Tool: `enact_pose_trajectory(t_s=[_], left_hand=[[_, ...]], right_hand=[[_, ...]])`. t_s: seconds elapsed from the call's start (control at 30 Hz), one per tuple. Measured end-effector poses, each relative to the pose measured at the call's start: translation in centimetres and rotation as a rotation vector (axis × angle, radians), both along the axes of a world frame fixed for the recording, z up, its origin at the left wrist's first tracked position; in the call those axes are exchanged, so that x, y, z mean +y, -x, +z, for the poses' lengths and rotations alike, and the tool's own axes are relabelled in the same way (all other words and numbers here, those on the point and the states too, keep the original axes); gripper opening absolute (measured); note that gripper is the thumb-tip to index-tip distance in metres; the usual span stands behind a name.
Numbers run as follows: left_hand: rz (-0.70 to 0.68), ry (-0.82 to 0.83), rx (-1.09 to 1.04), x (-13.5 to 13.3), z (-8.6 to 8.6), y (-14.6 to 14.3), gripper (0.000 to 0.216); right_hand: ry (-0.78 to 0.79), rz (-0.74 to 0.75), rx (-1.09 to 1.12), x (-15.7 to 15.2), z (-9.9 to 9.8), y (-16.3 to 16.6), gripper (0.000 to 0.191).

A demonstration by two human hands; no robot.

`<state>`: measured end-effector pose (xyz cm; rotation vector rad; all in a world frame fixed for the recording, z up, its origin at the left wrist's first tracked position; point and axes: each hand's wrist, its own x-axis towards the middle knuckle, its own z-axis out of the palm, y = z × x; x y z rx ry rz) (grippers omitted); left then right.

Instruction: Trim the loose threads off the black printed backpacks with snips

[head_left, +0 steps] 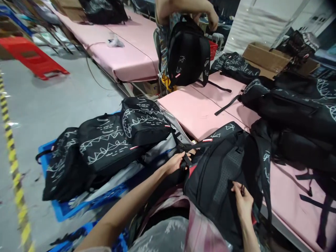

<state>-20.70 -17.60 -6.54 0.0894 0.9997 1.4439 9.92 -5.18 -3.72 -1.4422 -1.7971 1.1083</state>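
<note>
Soft, limp backpack (215, 171); left hand (176, 163) clenched on its top strap (187, 158), likely the surest hold; right hand (243, 202) pinches its back.

Black backpack (223, 168), back-panel up, table edge.

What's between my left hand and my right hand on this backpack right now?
Head view: only the black backpack itself, its mesh padding facing up, spans from the left hand to the right hand.

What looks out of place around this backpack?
Nothing spilled or damaged. The backpack overhangs the table corner, gripped by the left hand and right hand. The bags stacked on the blue crate lean unevenly.
</note>
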Motion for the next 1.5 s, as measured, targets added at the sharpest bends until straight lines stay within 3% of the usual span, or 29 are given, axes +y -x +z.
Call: enact_pose_trajectory(t_s=[0.2, 0.37, 0.5, 0.6, 0.73, 0.83, 0.9, 0.97, 1.07, 1.17, 1.27, 1.37, 1.5], left_hand=[[-0.026, 0.022, 0.0, 0.6, 1.2, 2.1, 0.048], [-0.076, 0.062, 0.135, 1.6, 2.4, 2.8, 0.049], [-0.204, 0.164, 0.558, 2.2, 2.9, 3.1, 0.058], [-0.317, 0.274, 0.842, 2.2, 2.9, 4.2, 0.057], [-0.274, 0.361, 1.204, 3.1, 2.4, 5.9, 0.042], [-0.197, 0.249, 1.549, 5.3, 2.6, 4.6, 0.066], [-0.238, 0.065, 1.707, 7.4, 3.0, 2.3, 0.078], [-0.337, -0.096, 1.774, 10.0, 3.8, -0.2, 0.076], [-0.375, -0.193, 1.706, 14.9, 5.9, -2.1, 0.058], [-0.277, -0.18, 1.51, 20.1, 8.6, -1.3, 0.052], [-0.266, -0.158, 1.205, 24.2, 10.2, 0.1, 0.054], [-0.27, -0.131, 0.911, 26.3, 10.0, 0.6, 0.054], [-0.236, -0.073, 0.717, 27.4, 8.6, 0.9, 0.049]], right_hand=[[-0.015, -0.026, -0.016, -0.4, 0.4, 0.2, 0.034], [-0.018, -0.057, -0.003, -1.3, 0.6, -0.3, 0.033], [-0.033, -0.107, -0.028, -1.1, 1.2, -2.1, 0.032], [-0.104, -0.188, -0.081, 0.0, 2.9, -4.0, 0.035], [-0.398, -0.268, -0.272, 1.8, 5.6, -4.6, 0.049], [-0.573, -0.242, -0.614, 3.4, 6.5, -3.1, 0.064], [-0.512, -0.207, -0.785, 5.0, 6.5, -2.0, 0.062], [-0.399, -0.181, -0.78, 7.4, 6.6, -1.5, 0.051], [-0.265, -0.202, -0.413, 12.2, 7.4, -2.4, 0.043], [-0.102, -0.258, 0.074, 17.2, 8.3, -3.7, 0.042], [0.132, -0.403, 0.331, 20.5, 8.0, -4.6, 0.039], [0.308, -0.507, 0.475, 21.9, 6.8, -5.0, 0.032], [0.384, -0.536, 0.559, 22.2, 5.4, -5.7, 0.023]])
